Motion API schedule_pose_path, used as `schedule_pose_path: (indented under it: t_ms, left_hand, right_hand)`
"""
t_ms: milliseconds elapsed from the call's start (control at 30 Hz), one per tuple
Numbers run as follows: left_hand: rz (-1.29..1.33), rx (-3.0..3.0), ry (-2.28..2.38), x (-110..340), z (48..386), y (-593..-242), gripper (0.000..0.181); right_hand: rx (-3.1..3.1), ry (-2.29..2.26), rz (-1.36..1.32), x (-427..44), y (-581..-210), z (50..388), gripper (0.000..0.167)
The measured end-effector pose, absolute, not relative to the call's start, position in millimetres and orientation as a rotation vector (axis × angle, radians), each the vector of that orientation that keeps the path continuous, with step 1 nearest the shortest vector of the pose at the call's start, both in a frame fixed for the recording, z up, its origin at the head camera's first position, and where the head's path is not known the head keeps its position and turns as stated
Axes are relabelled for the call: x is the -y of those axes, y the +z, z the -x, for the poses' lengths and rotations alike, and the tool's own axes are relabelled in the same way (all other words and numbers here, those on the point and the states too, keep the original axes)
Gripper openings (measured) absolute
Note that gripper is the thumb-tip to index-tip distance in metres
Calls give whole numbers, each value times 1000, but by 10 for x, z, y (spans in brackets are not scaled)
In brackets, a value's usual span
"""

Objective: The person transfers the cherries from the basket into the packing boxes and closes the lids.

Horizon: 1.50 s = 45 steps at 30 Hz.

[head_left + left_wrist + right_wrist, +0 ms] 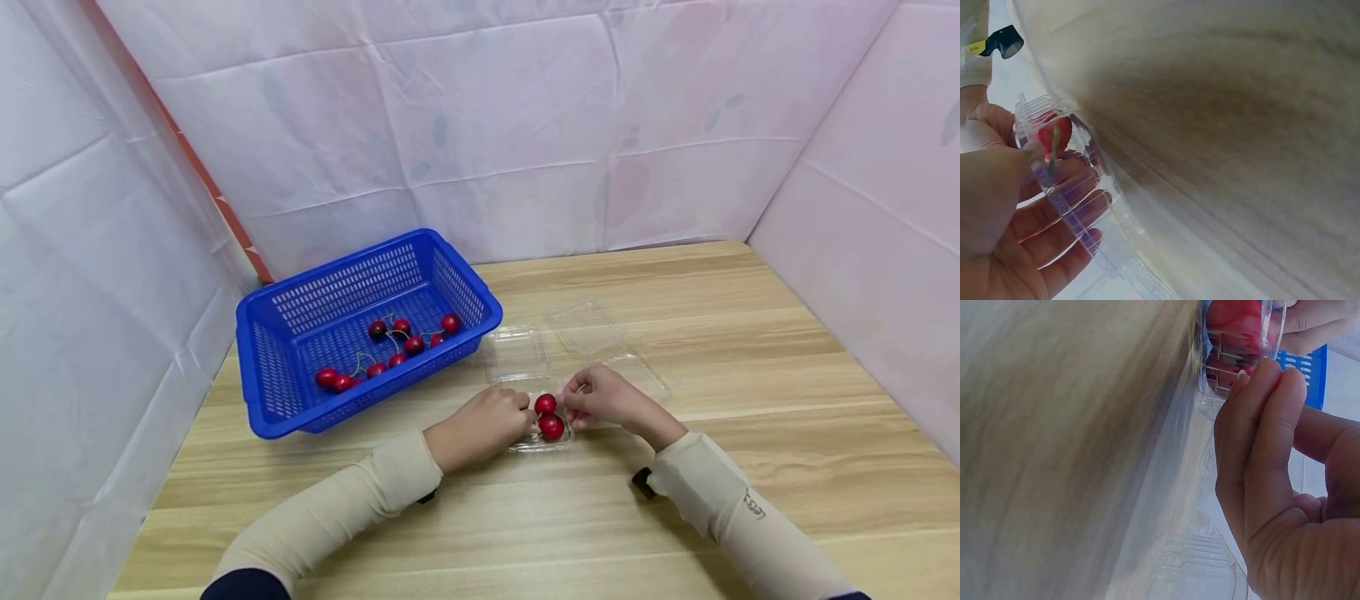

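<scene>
Two red cherries (551, 427) lie in a small clear plastic box (542, 446) on the table, between both hands. My left hand (483, 425) reaches over the box's left side, its fingers bent. In the left wrist view, its thumb is beside a cherry (1060, 132) with a green stem (1055, 147), and its fingers show through the clear wall. Whether it pinches the stem or the box is hidden. From the right, my right hand (607, 400) pinches the box's edge with fingertips drawn together; in the right wrist view its thumb tip is hidden behind the fingers.
A blue perforated basket (258, 358) with several stemmed cherries (413, 344) stands at the left. Behind the hands lie more clear plastic boxes (517, 354) and thin clear pieces (585, 325). White patterned cloth (510, 125) encloses the wooden table (787, 400) at the back and sides.
</scene>
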<state>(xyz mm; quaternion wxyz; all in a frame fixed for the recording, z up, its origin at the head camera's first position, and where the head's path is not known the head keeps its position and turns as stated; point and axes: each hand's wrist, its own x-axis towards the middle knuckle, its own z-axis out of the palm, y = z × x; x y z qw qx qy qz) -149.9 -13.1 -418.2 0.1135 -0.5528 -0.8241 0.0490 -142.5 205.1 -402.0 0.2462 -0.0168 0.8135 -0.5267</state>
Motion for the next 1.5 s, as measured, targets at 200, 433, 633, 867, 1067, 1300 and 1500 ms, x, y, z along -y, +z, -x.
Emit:
schedule_pose_path:
  t_ms: [200, 433, 633, 867, 1067, 1300, 1500]
  left_hand:
    - [1598, 2423, 125, 148, 1508, -4181, 10]
    - [1505, 2605, -204, 153, 1520, -4114, 20]
    - [1552, 2674, -265, 157, 1487, -4057, 33]
    - [1565, 2687, -271, 152, 1485, -4044, 34]
    - [1567, 2665, -278, 158, 1490, -4040, 35]
    - [1592, 2579, -299, 163, 1452, -3920, 14]
    - [1644, 2562, -318, 226, 1389, -3781, 15]
  right_hand:
    - [-2214, -1444, 59, -2047, -4033, 1432, 19]
    - [-2219, -1437, 61, -2041, -4026, 1430, 20]
    - [-2223, -1435, 82, -2047, -4025, 1435, 20]
    - [-2212, -1447, 94, -2051, -4030, 1444, 19]
    - [-2218, -1438, 87, -2062, -4035, 1439, 20]
    - [-2232, -1432, 101, -2069, -4023, 1411, 20]
    - [-2235, -1428, 93, -2063, -4007, 1405, 20]
